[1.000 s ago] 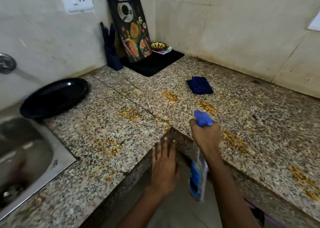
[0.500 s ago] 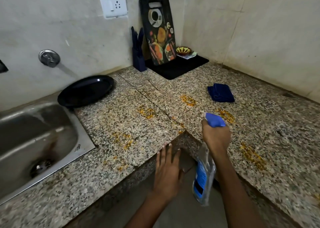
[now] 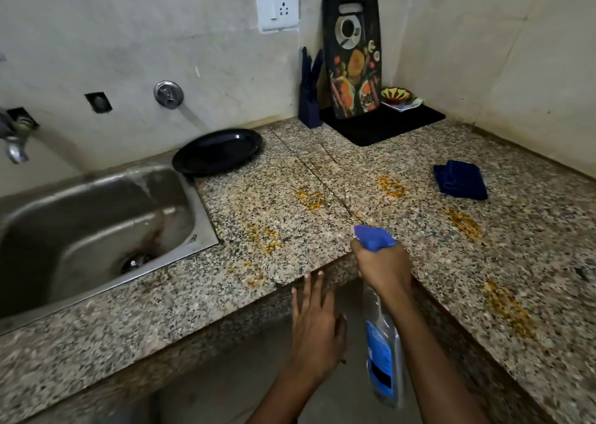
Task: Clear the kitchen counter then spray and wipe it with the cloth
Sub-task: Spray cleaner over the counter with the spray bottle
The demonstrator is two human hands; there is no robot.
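Note:
My right hand [image 3: 383, 264] grips the neck of a clear spray bottle [image 3: 383, 359] with a blue label and blue nozzle, held over the inner corner of the speckled granite counter [image 3: 322, 165], nozzle pointing toward the back wall. My left hand [image 3: 317, 323] hovers flat with straight fingers just below the counter's front edge, holding nothing. A folded dark blue cloth [image 3: 460, 179] lies on the counter at the right. Yellow-orange stains [image 3: 309, 196] are scattered across the granite.
A black plate [image 3: 217, 151] rests by the steel sink [image 3: 96, 223] at the left. In the back corner stand a black mat [image 3: 383, 127], a printed cutting board [image 3: 353, 56], a blue knife block [image 3: 308, 101] and a small bowl [image 3: 396, 95]. A tap [image 3: 14, 143] sticks out at far left.
The view has swung left and up, bringing the sink and tap into sight. My right hand with the bottle has shifted slightly leftwards along the counter corner; my left hand stays flat below the edge.

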